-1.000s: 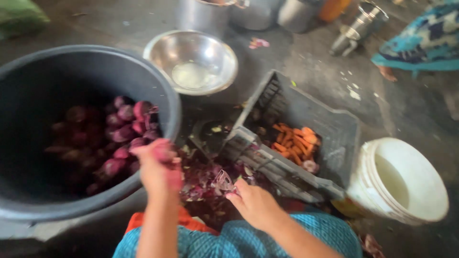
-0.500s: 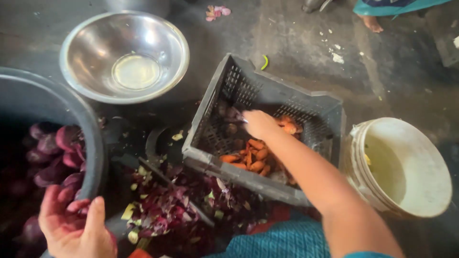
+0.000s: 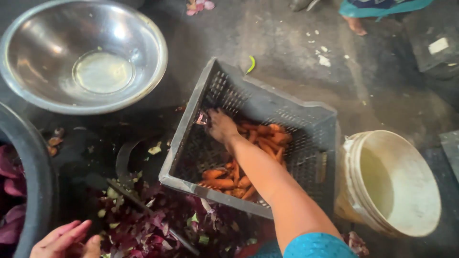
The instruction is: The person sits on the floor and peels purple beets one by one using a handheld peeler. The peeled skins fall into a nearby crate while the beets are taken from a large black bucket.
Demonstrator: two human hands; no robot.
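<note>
A: Any packages, labels, signs or screens in this frame?

B: None that I can see. No printed packaging, no stickers, no signage, no display anywhere in the head view.

A: The grey crate (image 3: 267,102)?

B: Bare plastic mesh, no label showing on its walls. Not a package in the printed sense.

A: And the white bucket (image 3: 406,210) just right of it?

B: Plain cream-white plastic, no visible sticker or print on the rim or on the side facing the camera.

A: The pale scrap top right?

B: Small whitish block (image 3: 438,45) on a dark slab, too small to tell if it is wrapped. No markings readable.
</note>
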